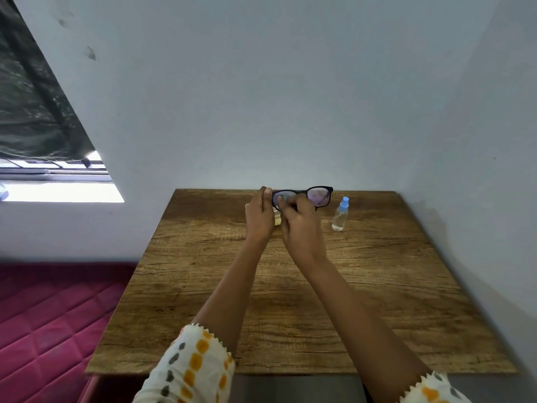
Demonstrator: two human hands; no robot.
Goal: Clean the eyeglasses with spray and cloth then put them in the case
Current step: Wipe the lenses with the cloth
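Mid-wipe, I'd say: left hand (258,216) pinches one end of the eyeglasses (319,196), held up over the bench (290,301), far side. Right hand (302,225) fingers curl on the other lens, prob w/ cloth. Spray bottle (340,215) stands just beside. Casing still to do.

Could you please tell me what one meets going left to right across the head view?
Pink mattress, left hand, right hand, spray bottle; the eyeglasses overlap both hands, so they are left out.
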